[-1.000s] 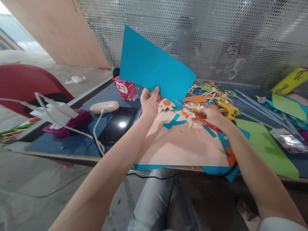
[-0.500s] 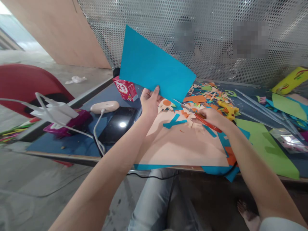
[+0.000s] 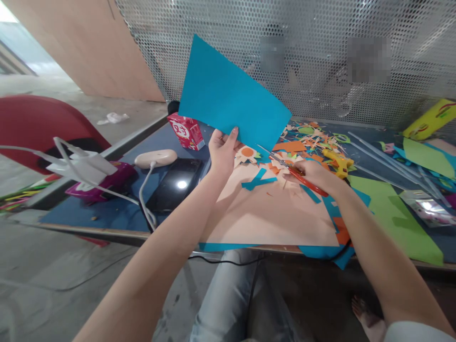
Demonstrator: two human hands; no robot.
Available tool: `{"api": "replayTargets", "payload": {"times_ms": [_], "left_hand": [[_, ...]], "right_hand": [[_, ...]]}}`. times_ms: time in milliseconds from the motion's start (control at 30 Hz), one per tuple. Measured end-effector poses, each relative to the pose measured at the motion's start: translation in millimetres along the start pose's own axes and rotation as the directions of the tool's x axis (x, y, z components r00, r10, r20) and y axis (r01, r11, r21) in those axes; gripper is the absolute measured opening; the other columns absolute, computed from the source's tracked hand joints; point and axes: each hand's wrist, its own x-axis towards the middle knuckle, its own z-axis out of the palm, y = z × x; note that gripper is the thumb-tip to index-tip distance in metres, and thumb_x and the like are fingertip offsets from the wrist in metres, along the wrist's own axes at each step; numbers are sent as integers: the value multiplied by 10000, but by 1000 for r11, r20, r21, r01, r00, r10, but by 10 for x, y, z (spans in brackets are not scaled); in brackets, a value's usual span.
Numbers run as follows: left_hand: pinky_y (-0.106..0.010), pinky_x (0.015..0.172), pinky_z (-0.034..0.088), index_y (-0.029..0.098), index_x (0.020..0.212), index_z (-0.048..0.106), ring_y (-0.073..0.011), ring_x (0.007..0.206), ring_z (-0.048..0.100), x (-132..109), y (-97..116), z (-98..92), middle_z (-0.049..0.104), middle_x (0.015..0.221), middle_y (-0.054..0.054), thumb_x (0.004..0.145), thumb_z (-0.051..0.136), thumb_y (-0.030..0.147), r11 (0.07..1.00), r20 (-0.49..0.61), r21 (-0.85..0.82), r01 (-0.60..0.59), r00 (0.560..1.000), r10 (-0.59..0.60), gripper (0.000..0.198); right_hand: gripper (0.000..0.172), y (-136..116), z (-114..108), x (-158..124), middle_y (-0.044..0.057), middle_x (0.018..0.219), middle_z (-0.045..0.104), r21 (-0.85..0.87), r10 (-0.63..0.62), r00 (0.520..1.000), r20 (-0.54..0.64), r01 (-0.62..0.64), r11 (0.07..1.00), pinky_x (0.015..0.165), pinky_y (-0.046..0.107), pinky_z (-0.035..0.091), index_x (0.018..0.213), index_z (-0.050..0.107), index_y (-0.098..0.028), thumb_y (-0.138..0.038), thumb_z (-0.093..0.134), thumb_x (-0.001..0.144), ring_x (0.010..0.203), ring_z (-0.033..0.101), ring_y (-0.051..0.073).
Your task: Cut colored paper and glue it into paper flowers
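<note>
My left hand [image 3: 223, 151] pinches the lower edge of a blue paper sheet [image 3: 231, 97] and holds it up, tilted, above the table. My right hand [image 3: 313, 175] is closed round the red handles of a pair of scissors [image 3: 285, 166], whose blades point left toward the sheet's lower corner. Under both hands lies a peach paper sheet [image 3: 270, 213] with a blue paper cross [image 3: 258, 180] on it and paper flowers [image 3: 247, 154] at its far edge.
Coloured paper scraps [image 3: 309, 137] and a yellow glue gun [image 3: 338, 161] lie behind my right hand. A green sheet [image 3: 395, 218] is at the right. To the left are a red carton [image 3: 187, 132], a black phone [image 3: 176, 184], a white mouse-like device [image 3: 155, 158] and cables. A perforated metal screen [image 3: 320, 57] backs the table.
The blue sheet has risen slightly and shifted a little to the right. My right hand and the scissors have barely moved.
</note>
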Motion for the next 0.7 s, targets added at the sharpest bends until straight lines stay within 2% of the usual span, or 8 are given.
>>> {"api": "replayTargets", "payload": {"times_ms": [167,333,567,700], "left_hand": [[-212,586,513,200,639,408,-29,391,414,14,-31,-25,301,460,122,608,761,339,1000,-15,14,-13,1000,13,381],[-187,535,486,199,652,404,-20,381,394,30,-46,-41,304,461,126,583,772,365,999,-23,31,-9,1000,9,409],[-207,544,495,204,674,433,-25,384,388,17,-24,-29,337,462,122,568,776,386,999,-3,40,-2,1000,2,403],[-204,517,474,204,659,422,-28,380,375,15,-33,-34,320,452,124,563,780,376,999,0,32,14,1000,-14,409]], "right_hand": [[447,16,0,12,-12,567,482,-27,-3,1000,-1,3,1000,517,239,291,609,500,-195,-635,529,682,519,438,115],[491,40,9,20,-15,533,452,-65,4,1000,2,-4,998,493,238,278,588,501,-192,-676,507,668,496,414,107],[502,78,21,43,-20,511,436,-83,-14,1000,-6,13,996,484,239,273,573,491,-196,-689,504,665,477,397,100],[483,64,21,37,-6,556,494,-50,9,1000,16,-8,999,507,240,311,621,524,-193,-674,520,664,520,462,121]]}}
